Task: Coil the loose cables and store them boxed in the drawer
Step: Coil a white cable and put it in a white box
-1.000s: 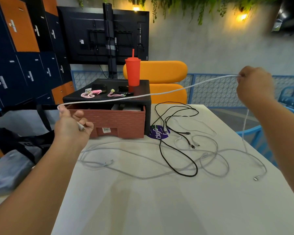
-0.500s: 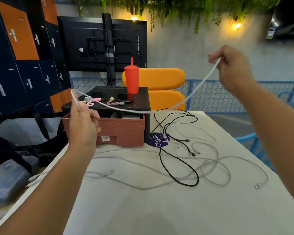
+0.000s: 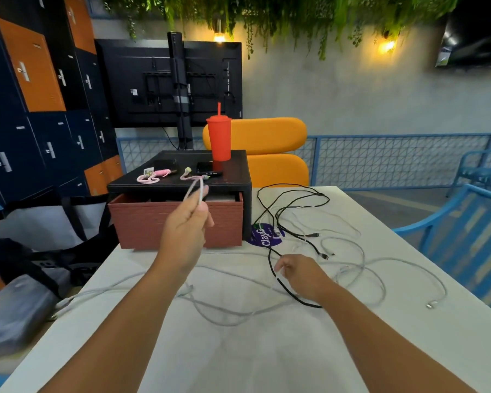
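Fingers, left: those of our left hand (image 3: 186, 231) curl round a short folded loop of white cable (image 3: 194, 191) and hold it up in front of the drawer.
Drawer: the brick-red drawer (image 3: 153, 225) stands partly pulled out of its black cabinet (image 3: 238, 177), at the far left of the table (image 3: 267, 358).
Cabinet top: pink ties (image 3: 150, 177) lie at the left and a red cup (image 3: 218, 140) stands at the right.
Black cable: one black cable (image 3: 270, 258) snakes across the table to the right of the drawer, crossing over the pale ones.
Fingers, right: our right hand (image 3: 301, 272) is low over the table beside the black cable. Its curled fingers appear to pinch a white strand, though blur keeps us from being sure.
Loose white cables: the loose white cables (image 3: 228, 323) sprawl over the table, and one ends in a plug (image 3: 430, 305) near the right edge.
Step in hand: we judge the first cable is only just started, with one fold in the left hand and the rest uncoiled.
Next move: the right hand should lift its strand to the left hand and lay on a matching loop, freeing it from the black cable as it comes. Tying, boxing and the drawer come after.
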Demonstrator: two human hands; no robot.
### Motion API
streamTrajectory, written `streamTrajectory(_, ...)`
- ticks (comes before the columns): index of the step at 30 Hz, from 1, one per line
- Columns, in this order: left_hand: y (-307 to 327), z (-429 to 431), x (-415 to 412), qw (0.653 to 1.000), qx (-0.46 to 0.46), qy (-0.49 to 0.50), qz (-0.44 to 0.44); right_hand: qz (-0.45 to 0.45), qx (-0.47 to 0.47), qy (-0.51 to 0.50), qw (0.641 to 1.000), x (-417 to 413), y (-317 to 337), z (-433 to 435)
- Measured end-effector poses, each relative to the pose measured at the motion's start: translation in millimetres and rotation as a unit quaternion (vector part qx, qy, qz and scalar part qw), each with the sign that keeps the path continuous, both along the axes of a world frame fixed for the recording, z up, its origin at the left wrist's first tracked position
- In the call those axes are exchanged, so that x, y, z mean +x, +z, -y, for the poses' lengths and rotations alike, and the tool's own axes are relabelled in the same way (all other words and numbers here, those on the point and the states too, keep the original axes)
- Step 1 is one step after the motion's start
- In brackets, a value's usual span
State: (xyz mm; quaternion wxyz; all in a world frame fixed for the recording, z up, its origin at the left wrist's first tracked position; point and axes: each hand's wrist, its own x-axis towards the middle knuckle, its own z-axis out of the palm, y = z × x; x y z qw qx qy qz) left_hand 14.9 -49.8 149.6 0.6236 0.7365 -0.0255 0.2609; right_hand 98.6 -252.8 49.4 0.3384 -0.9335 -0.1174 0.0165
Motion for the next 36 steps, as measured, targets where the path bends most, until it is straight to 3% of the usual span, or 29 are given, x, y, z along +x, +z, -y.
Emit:
streamTrajectory(4,-1,2,-5,0.999,0.013,-0.001,-0.049,0.041,-0.014,-0.121,0.992,0,6,17)
streamTrajectory(7,1,3,-9,0.998,0.01,-0.009,-0.061,0.045,0.007,-0.136,0.99,-6,19,29)
streamTrajectory(14,10,19,-23,0.997,0.014,-0.043,-0.057,0.047,0.12,-0.041,0.991,-41,48,0)
streamTrajectory(20,21,25,-37,0.991,-0.053,-0.121,-0.025,0.03,0.237,0.033,0.97,-65,79,-41)
streamTrajectory(23,30,27,-39,0.979,-0.113,-0.172,-0.005,0.033,0.322,0.074,0.943,-68,87,-57)
streamTrajectory(26,40,29,-34,0.966,-0.16,-0.203,0.013,0.039,0.371,0.054,0.926,-66,91,-66)
streamTrajectory(29,54,29,-24,0.953,-0.205,-0.22,0.036,-0.025,0.468,0.065,0.881,-70,97,-71)
streamTrajectory(31,63,29,-16,0.939,-0.247,-0.234,0.055,-0.034,0.442,0.079,0.893,-67,98,-71)
streamTrajectory(36,67,27,7,0.934,-0.267,-0.221,0.088,0.062,0.19,0.09,0.976,-53,91,-73)
